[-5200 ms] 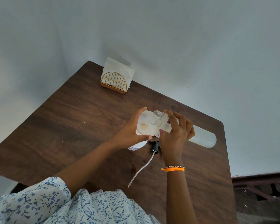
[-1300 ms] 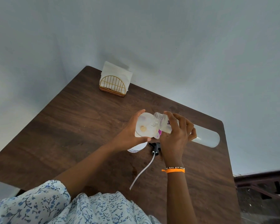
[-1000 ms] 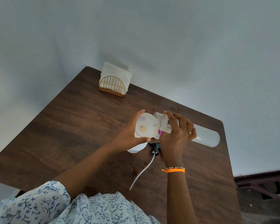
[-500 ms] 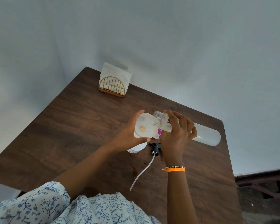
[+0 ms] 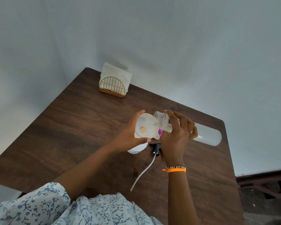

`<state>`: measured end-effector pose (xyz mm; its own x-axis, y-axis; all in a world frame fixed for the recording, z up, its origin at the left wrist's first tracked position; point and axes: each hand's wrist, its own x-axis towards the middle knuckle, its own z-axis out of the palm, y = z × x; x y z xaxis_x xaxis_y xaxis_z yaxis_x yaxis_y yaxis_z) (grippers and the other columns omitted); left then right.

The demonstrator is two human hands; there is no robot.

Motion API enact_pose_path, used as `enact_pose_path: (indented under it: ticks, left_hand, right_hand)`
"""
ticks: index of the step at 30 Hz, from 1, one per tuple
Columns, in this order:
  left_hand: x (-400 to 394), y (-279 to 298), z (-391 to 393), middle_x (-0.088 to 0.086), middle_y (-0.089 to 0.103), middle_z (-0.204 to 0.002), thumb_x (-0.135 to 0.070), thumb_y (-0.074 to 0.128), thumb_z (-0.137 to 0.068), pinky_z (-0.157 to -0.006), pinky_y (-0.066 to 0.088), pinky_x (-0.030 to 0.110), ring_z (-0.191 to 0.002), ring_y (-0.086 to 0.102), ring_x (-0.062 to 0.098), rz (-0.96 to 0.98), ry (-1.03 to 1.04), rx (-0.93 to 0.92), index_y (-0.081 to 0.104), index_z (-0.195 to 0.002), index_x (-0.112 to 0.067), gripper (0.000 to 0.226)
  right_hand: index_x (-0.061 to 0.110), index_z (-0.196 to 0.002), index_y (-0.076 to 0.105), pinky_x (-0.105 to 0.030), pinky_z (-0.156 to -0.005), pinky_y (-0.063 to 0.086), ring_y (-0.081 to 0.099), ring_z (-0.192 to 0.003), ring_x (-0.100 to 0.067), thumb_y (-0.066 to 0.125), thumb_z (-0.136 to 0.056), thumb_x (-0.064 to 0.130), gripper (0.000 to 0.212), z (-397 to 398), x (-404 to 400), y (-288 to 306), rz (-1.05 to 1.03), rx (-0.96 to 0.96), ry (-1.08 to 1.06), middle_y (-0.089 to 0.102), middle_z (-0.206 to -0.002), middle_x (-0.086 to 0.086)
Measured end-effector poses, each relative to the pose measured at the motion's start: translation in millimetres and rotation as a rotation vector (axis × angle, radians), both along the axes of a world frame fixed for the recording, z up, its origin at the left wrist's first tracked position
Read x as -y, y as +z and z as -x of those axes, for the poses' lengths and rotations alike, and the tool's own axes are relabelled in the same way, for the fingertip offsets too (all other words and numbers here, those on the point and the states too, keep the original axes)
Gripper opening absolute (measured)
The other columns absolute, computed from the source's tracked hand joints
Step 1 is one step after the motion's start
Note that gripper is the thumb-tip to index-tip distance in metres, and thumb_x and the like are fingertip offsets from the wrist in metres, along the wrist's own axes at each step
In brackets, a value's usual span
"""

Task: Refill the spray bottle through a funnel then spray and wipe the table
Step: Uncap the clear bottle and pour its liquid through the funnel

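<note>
While tipped a touch steeper than half a second back, refill bottle (image 5: 203, 133) in right hand (image 5: 177, 135) grip still pours into funnel (image 5: 144, 127). Left hand (image 5: 128, 137) grip stays clenched round funnel rim atop spray bottle (image 5: 137, 147) on counter (image 5: 71, 127). Means refill ongoing; sprayer head (image 5: 155, 147) lying off, spray and wipe pending.

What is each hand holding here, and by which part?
Left hand grips the funnel by its rim. Right hand grips the tilted clear bottle near its neck end.
</note>
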<state>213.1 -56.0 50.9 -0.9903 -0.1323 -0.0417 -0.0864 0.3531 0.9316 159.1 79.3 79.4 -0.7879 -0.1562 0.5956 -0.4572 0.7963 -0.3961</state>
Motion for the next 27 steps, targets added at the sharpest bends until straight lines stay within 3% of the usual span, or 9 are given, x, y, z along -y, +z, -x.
enact_pose_path:
  ticks: [12,17,20,27]
  left_hand:
    - [1.0,-2.7,0.3,-0.009,0.017,-0.150,-0.029,0.076,-0.073,-0.105,0.025,0.028,-0.132,0.024,0.007,-0.017,-0.004,0.005,0.010,-0.140,-0.037,0.094]
    - [0.5,0.4,-0.6,-0.010,0.017,-0.150,-0.027,0.075,-0.075,-0.101,0.024,0.023,-0.127,0.022,0.002,-0.015,-0.009,0.001,0.010,-0.140,-0.036,0.093]
    - [0.6,1.0,-0.5,-0.009,0.017,-0.151,-0.027,0.075,-0.075,-0.101,0.024,0.023,-0.124,0.021,0.000,-0.017,-0.014,0.000,0.010,-0.140,-0.035,0.092]
    - [0.9,2.5,-1.0,-0.008,0.018,-0.150,-0.027,0.074,-0.075,-0.100,0.024,0.022,-0.122,0.021,-0.002,-0.028,-0.018,0.005,0.010,-0.140,-0.035,0.092]
  right_hand:
    - [0.021,-0.107,0.067,-0.037,-0.095,0.021,0.038,-0.109,-0.020,0.058,-0.060,0.012,0.049,-2.3,-0.1,-2.9,-0.004,0.001,0.018,0.064,-0.109,-0.005]
    - [0.020,-0.109,0.065,-0.052,-0.093,0.028,0.037,-0.110,-0.020,0.068,-0.063,0.011,0.047,-2.6,-0.1,-4.9,-0.009,0.025,0.036,0.064,-0.111,-0.006]
    - [0.021,-0.109,0.065,-0.053,-0.093,0.029,0.037,-0.110,-0.021,0.078,-0.059,0.002,0.056,-2.1,-1.5,-6.8,-0.030,0.041,0.034,0.063,-0.111,-0.006]
    - [0.021,-0.109,0.064,-0.055,-0.093,0.030,0.037,-0.110,-0.021,0.081,-0.056,0.002,0.059,-2.6,-1.6,-5.9,-0.034,0.030,0.035,0.063,-0.111,-0.006]
